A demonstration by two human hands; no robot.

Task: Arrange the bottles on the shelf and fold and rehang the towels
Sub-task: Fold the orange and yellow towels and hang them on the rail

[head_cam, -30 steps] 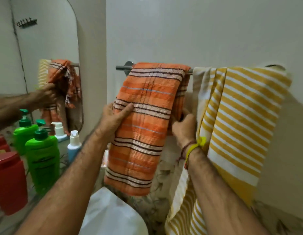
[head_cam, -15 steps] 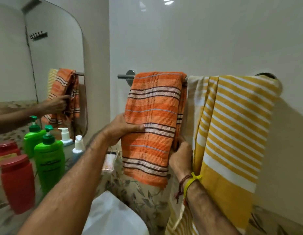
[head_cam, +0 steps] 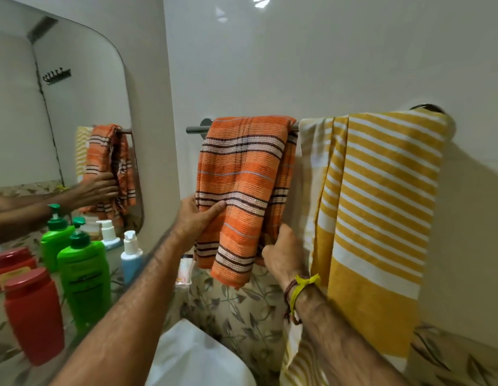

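Orange towel: the orange towel hangs folded over the rail near the rail's left end, its lower edge free above the leaf-patterned tiles.
Left hand: the left hand grips the orange towel's left edge about halfway down; the thumb lies straight across the front over a dark stripe, and the other fingers are hidden behind the cloth.
Right hand: the right hand holds the orange towel's lower right edge, fingers curled and pressed together round the fold; how far the fingertips reach behind it I cannot tell.
Wrist: yellow and dark threads are tied round the right wrist.
Yellow towel: the yellow towel hangs over the right part of the rail, just beside the orange towel, and drops far lower, past the right forearm.
Rail: the rail runs along the white wall; its left end sticks out bare beyond the orange towel, and its right mount shows at the yellow towel's top corner.
Bottles: on the shelf at the left, under the mirror, stand a red bottle nearest the front edge, a green bottle with a pump behind it, and a small blue bottle with a white top farther along towards the wall corner.
Mirror: the mirror shows the towels, one hand and the bottles reflected.
Below: a white curved fixture sits at the bottom edge, between the forearms.
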